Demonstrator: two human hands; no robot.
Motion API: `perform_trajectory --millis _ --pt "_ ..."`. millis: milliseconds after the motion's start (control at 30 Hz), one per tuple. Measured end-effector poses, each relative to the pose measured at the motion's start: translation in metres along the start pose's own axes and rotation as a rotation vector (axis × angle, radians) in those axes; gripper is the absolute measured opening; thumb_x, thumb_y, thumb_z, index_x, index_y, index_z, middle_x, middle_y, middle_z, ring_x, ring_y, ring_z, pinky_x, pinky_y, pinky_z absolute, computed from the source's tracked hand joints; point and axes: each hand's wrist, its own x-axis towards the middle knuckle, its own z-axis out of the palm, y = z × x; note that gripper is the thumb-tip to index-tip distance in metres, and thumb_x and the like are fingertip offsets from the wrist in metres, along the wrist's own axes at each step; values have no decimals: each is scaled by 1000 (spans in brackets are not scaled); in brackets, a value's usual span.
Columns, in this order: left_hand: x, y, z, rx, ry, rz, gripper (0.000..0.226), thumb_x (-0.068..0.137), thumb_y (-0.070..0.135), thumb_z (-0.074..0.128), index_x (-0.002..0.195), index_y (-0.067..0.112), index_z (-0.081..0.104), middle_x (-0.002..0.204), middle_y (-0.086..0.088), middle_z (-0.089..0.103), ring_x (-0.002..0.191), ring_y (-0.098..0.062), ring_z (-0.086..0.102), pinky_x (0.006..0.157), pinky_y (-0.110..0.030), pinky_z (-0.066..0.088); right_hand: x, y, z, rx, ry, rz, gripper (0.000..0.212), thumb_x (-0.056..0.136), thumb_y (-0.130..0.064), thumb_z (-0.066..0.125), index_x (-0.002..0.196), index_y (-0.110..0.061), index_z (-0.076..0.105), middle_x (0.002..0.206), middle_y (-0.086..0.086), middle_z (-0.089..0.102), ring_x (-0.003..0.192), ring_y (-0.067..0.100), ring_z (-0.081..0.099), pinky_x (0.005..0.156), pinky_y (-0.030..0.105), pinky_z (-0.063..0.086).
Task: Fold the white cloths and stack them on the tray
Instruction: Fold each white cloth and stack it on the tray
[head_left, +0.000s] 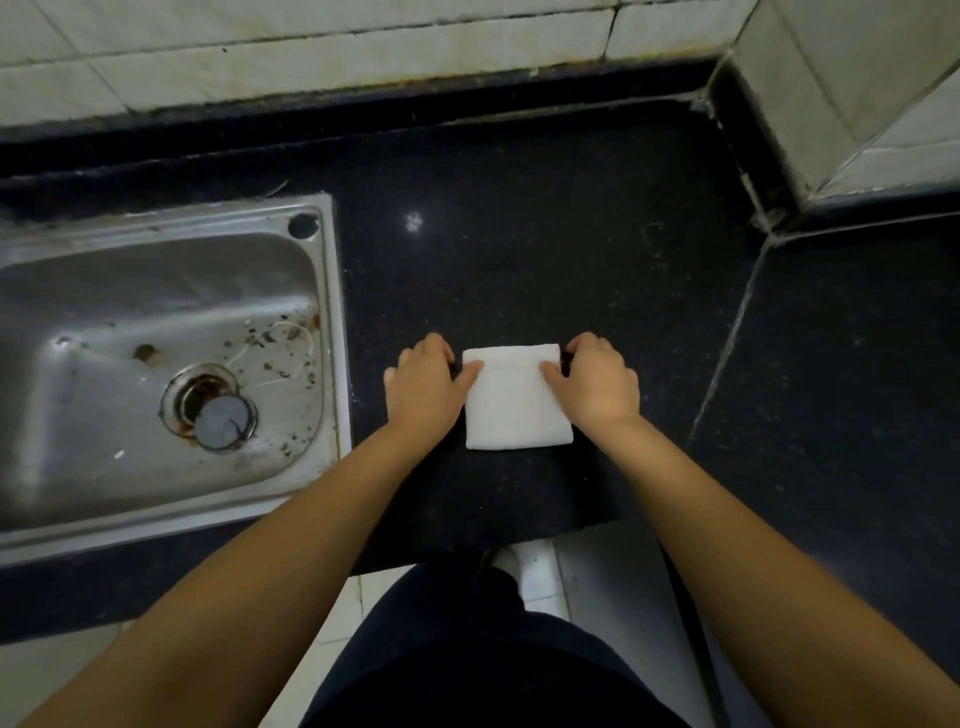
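On the black counter (519, 249), right of the steel sink (332, 322): a white cloth (517, 410), folded to a small square, held at its far corners. Left hand (423, 387) pinching the far left corner and right hand (597, 384) pinching the far right one, thumbs on top, other fingertips curled under and hidden. No tray in view; sink cut off at the left edge, lower counter lost behind forearms.

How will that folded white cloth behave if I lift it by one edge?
The white cloth looks like soft terry, so it would probably droop and unfold. It seems light. On the smooth black counter it should slide easily if pushed.
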Motion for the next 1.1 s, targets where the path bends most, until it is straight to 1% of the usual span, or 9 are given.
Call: perform_trajectory --millis 133,233,333,400,500,600,667,800,1100 --pt "-10 6 7 217 -74 -28 43 91 48 49 116 13 52 116 -6 54 111 -23 50 95 -40 36 -10 -7 6 -250 -45 -3 48 94 -44 45 128 -9 45 130 10 49 119 27 48 97 38 37" --pt "-13 19 10 222 -109 -33 33 93 34 49 118 12 53 120 -8 51 114 -24 47 96 -40 35 -12 -17 6 -204 -101 -7 37 95 -30 45 125 -9 49 128 11 51 118 28 49 96 39 37" --pt "-17 22 2 -122 -124 -65 12 91 23 54 95 13 54 98 -5 56 97 -22 55 85 -36 43 -13 -16 -7 162 -176 57 25 90 -21 50 111 -9 54 116 10 57 103 27 55 86 37 43" --pt "-23 21 -11 -413 -137 -75 11 89 20 58 92 11 54 90 -4 58 86 -19 57 74 -32 47 -16 -9 -22 498 -192 109 23 87 -16 55 109 -8 54 109 9 58 94 21 54 75 32 43" --pt "-32 29 -27 -680 -145 -91 10 88 13 61 96 10 54 93 -4 62 84 -16 58 70 -27 48 -23 4 -42 894 -253 170 30 86 -9 60 116 -8 58 105 5 62 94 19 61 75 31 48" --pt "-38 47 -31 -898 -250 -161 33 88 5 60 120 7 49 109 -11 62 90 -18 62 75 -32 53 -38 19 -56 1091 -257 208 12 87 -5 60 96 -8 66 96 9 68 86 23 64 70 33 51" --pt "-44 61 -31 -990 -385 -224 45 89 2 58 132 2 43 117 -14 60 97 -24 62 82 -39 52 -55 32 -64 1180 -220 222 10 87 -5 58 88 -11 66 92 9 69 85 24 64 72 34 52" --pt "-62 86 -35 -1111 -697 -263 28 92 0 51 120 0 54 107 -12 63 87 -22 62 80 -39 52 -102 60 -79 1329 -108 229 10 88 -8 58 94 -12 65 94 7 70 85 21 66 69 33 53" --pt "-146 105 -20 -823 -1173 44 16 93 13 56 107 10 63 103 -7 69 97 -20 65 88 -41 53 -275 94 -29 1630 403 509 10 91 -10 56 88 -14 64 90 7 68 81 22 64 76 38 53"
